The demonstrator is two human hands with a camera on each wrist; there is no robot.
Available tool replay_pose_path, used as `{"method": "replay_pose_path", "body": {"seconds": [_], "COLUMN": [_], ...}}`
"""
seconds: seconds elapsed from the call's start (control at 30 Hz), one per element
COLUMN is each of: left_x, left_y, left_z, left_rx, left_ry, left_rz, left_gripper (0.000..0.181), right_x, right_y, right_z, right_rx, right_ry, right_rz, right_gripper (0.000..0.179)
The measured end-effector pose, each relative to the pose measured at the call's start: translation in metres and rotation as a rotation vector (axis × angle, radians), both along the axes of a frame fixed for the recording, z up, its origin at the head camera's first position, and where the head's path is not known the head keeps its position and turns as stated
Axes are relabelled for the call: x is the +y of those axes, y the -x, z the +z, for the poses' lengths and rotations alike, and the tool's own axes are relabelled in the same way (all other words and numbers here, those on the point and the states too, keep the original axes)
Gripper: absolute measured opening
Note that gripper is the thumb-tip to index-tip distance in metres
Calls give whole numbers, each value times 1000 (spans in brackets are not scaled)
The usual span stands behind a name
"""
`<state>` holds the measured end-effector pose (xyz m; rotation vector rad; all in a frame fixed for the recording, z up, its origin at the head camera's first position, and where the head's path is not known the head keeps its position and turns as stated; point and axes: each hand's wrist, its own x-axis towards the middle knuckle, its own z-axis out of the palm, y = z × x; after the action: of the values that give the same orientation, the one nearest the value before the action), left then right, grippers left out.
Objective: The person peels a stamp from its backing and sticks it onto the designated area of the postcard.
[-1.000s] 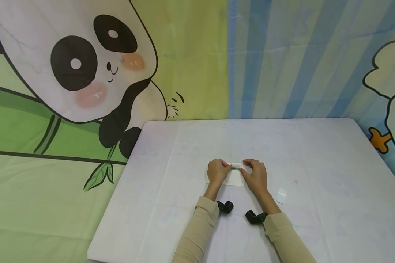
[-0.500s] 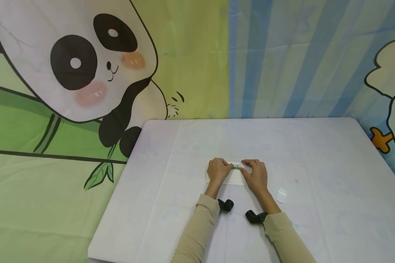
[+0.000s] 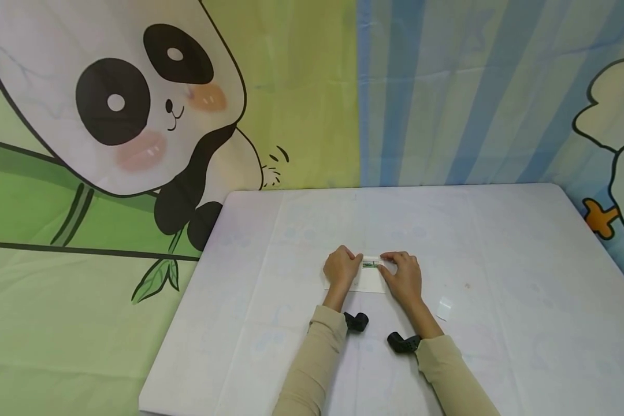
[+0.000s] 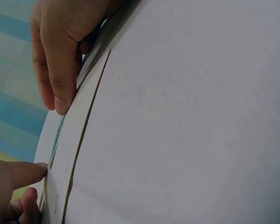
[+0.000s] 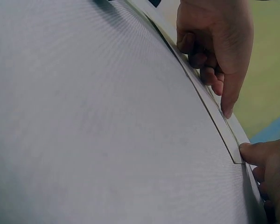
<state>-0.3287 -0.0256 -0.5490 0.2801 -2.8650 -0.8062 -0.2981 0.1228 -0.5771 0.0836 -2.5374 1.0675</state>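
Observation:
A small white card (image 3: 369, 282) lies on the white table, with a narrow green printed strip (image 3: 370, 264) near its far edge. My left hand (image 3: 340, 268) is over the card's left part. One digit reaches toward the strip's left end and touches the card while the other fingers are curled; whether they grip the card is unclear. At the card's right end, my right hand (image 3: 405, 277) pinches its far corner between thumb and index finger. In the left wrist view, the right hand's fingertips meet the card (image 4: 67, 144); in the right wrist view, the right thumb (image 5: 252, 150) rests on it.
A small clear square of film (image 3: 444, 309) lies on the table (image 3: 499, 346) right of my right forearm. A tiny brown speck (image 3: 467, 286) is beyond it. Black wrist cameras (image 3: 403, 342) sit inside both wrists. A printed panda curtain (image 3: 291, 86) hangs behind the table.
My left hand has shifted slightly left and away from me, uncovering more of the green strip's left end. My right hand has stayed nearly still at the card's right end.

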Motion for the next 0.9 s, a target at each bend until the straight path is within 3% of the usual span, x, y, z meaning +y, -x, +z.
{"method": "replay_pose_path", "body": {"seconds": [0.1,0.17,0.3,0.37,0.43,0.5,0.63,0.73,0.9], "left_x": [-3,-7,-18,-25,-31,-36,-42,-43,-45], "left_y": [3,2,-9,-19,-29,-37,-48,-53,-59], "left_z": [-1,-1,3,5,4,-2,-18,-27,-33], "left_rx": [-7,12,199,314,381,381,285,232,172], "left_ry": [-40,-132,-426,-502,-443,-309,-7,113,263], "left_rz": [1,-11,-83,-129,-157,-181,-233,-257,-274], "left_gripper": [29,26,15,14,23,36,60,66,65], "right_x": [0,0,2,2,1,-2,-10,-16,-24], "right_y": [0,0,-1,-3,-5,-7,-11,-12,-14], "right_z": [0,0,-1,-1,-1,0,0,0,-5], "right_rx": [5,28,133,194,227,225,129,60,-36], "right_ry": [34,77,163,171,137,61,-130,-236,-394], "right_rz": [2,2,-24,-36,-25,29,201,272,297], "right_gripper": [24,20,15,16,20,28,58,73,75]}}
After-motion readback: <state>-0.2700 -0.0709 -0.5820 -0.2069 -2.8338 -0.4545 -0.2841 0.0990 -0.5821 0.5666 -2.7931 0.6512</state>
